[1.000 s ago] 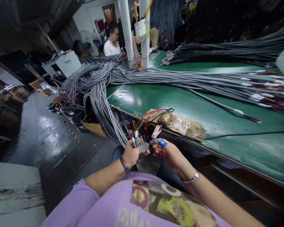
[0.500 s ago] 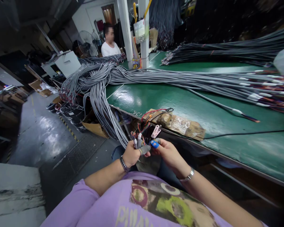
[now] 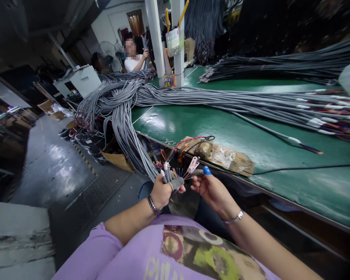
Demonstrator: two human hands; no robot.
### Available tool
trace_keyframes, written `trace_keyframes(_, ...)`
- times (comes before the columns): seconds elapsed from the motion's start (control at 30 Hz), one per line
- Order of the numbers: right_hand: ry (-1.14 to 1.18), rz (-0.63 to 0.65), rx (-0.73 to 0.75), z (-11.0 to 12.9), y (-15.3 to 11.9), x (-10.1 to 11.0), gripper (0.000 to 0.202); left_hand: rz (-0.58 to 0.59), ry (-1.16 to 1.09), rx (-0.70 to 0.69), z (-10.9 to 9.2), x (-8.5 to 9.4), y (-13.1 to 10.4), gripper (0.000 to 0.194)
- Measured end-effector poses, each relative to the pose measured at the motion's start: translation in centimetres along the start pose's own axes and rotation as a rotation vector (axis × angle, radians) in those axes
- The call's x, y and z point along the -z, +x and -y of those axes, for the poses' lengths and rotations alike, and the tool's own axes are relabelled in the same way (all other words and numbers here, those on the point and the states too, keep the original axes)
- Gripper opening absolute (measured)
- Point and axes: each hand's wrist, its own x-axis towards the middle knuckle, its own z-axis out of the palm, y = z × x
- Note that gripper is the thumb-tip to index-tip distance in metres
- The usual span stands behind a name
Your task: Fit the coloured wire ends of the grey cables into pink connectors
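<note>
My left hand [image 3: 162, 191] is closed around the ends of grey cables [image 3: 167, 172] that have white sleeves. Thin coloured wires [image 3: 186, 175] fan out from them toward the right. Beside these wires is my right hand [image 3: 211, 186], with grey and blue covers on its fingertips and its thumb and fingers apart; nothing clear shows between them. A pink clip [image 3: 193, 164] stands at the table edge just above the hands. The long grey cable bundle [image 3: 128, 128] drops from the table to my left hand.
The green table [image 3: 189, 120] carries more grey cables and, at the back, black cables [image 3: 268, 64]. A taped wooden block [image 3: 227, 157] lies at its near edge. White posts [image 3: 179, 66] rise behind. A person in white [image 3: 132, 62] holds cables at the far side.
My right hand has moved slightly right, away from my left hand, and its fingers have opened. The wires now show spread out. The person at the back has raised a hand with cables.
</note>
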Motion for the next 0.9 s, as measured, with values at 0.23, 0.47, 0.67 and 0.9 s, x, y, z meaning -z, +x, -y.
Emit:
trace_keyframes(0.23,-0.118,0.060,0.131,1.0,1.3,-1.0,0.038,0.025,0.009,-0.044,-0.2,-1.1,0.5,0.032)
trace_keyframes(0.47,-0.111,0.015,0.250,0.2,1.7,-1.3,0.045,0.003,0.005,-0.033,0.3,-1.4,0.9,0.035)
trace_keyframes(0.67,0.136,0.099,0.093,0.4,2.2,-2.0,0.036,-0.010,0.003,-0.011,0.5,-1.4,1.0,0.036)
trace_keyframes(0.9,0.174,0.131,0.044,0.3,2.0,-1.8,0.035,0.005,0.009,-0.003,0.5,-1.2,0.8,0.035)
